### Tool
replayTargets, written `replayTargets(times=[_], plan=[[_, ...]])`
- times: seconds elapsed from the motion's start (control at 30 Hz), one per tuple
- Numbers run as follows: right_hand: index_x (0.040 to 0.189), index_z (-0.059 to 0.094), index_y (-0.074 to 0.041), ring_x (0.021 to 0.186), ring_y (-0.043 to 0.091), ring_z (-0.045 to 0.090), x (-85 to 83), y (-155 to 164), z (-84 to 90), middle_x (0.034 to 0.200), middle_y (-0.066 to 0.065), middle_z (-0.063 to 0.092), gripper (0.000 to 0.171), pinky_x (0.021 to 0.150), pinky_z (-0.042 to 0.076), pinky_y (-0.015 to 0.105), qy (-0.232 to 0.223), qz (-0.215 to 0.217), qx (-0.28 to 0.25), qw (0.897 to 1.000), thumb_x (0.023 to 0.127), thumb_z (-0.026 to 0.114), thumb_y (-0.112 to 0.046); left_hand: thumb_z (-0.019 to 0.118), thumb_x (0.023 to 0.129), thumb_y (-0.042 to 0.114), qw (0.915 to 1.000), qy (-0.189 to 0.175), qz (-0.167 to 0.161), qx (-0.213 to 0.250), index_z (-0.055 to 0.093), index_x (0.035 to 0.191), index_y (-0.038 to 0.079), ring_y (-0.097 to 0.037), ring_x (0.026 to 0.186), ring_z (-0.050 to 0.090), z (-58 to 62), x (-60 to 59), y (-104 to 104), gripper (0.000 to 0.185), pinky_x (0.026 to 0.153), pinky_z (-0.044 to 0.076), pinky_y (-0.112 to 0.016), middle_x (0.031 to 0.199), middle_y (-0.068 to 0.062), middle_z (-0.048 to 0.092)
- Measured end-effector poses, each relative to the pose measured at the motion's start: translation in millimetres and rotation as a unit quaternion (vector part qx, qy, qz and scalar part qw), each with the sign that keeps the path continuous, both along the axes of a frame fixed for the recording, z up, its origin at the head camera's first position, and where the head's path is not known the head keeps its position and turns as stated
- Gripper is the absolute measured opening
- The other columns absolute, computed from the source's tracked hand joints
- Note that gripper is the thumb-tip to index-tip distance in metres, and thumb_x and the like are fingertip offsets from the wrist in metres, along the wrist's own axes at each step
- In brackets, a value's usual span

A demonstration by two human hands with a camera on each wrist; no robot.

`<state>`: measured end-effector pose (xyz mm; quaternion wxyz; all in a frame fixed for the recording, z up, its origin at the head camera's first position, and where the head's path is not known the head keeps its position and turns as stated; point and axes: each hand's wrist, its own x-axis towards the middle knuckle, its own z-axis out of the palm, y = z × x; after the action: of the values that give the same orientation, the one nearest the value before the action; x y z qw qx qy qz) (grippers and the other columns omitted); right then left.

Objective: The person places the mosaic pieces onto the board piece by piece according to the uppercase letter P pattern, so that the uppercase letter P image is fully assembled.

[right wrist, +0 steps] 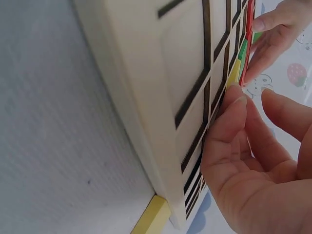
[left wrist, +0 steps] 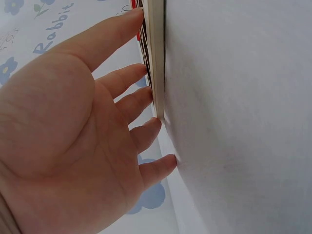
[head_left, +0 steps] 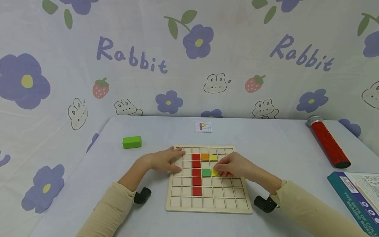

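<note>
Your left hand fills most of the left wrist view, palm toward the camera and fingers straight. Your fingertips rest against the pale wooden edge of the board, while your little finger touches the desk just beside the board's corner. Your thumb reaches along the board's face near the top of the picture. A sliver of red piece shows beside your thumb. Behind your hand hangs a cloth printed with blue flowers and the word "Rabbit".
</note>
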<state>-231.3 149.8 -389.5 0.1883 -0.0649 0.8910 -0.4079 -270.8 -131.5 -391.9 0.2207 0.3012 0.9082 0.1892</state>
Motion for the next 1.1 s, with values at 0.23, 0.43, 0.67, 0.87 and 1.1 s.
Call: replayTargets(times=[0.23,0.43,0.67,0.87,1.1], plan=[[0.113,0.067,-0.004,0.072,0.017,0.057,-2.6,19.1,2.2,0.081,0.004,0.065,0.032,0.065,0.048,0.027,-0.014,0.041,-0.038,0.998,0.092,0.065,-0.028,0.061,0.094,0.034,1.0000,-0.002,-0.001,-0.003,0.026,0.152,0.011,-0.032,0.143,0.005,0.4,1.0,1.3,0.071,0.113,0.011,-0.047,0.157,-0.010,0.014],[0.122,0.060,0.001,0.085,0.021,0.059,-8.8,48.6,6.8,0.097,0.008,0.065,0.039,0.076,0.050,0.030,-0.015,0.041,-0.083,0.996,0.095,0.061,-0.027,0.061,0.094,0.035,1.0000,-0.004,0.003,-0.007,0.026,0.152,0.012,-0.030,0.144,0.004,1.0,1.4,1.8,0.071,0.113,0.010,-0.047,0.157,-0.009,0.014],[0.124,0.057,0.006,0.094,0.022,0.060,-15.2,70.2,7.5,0.106,0.012,0.065,0.046,0.084,0.051,0.032,-0.003,0.010,-0.091,0.996,0.095,0.060,-0.030,0.061,0.094,0.035,0.9999,-0.007,0.009,-0.009,0.026,0.152,0.014,-0.029,0.144,0.004,1.1,1.5,0.4,0.071,0.113,0.011,-0.047,0.158,-0.008,0.014],[0.127,0.057,0.003,0.095,0.019,0.059,-16.9,83.2,2.8,0.109,0.008,0.066,0.049,0.081,0.049,0.030,-0.007,0.005,-0.063,0.998,0.093,0.062,-0.032,0.061,0.093,0.035,0.9999,-0.009,0.008,-0.007,0.026,0.152,0.014,-0.029,0.144,0.004,1.4,1.2,0.0,0.071,0.113,0.011,-0.048,0.158,-0.008,0.014],[0.124,0.062,-0.003,0.091,0.020,0.056,-14.3,92.1,-4.9,0.111,0.006,0.065,0.041,0.079,0.047,0.033,0.012,0.044,-0.038,0.998,0.089,0.068,-0.024,0.061,0.094,0.034,1.0000,-0.006,0.005,-0.006,0.026,0.152,0.013,-0.030,0.144,0.004,1.3,1.4,0.0,0.071,0.113,0.011,-0.048,0.158,-0.008,0.014]])
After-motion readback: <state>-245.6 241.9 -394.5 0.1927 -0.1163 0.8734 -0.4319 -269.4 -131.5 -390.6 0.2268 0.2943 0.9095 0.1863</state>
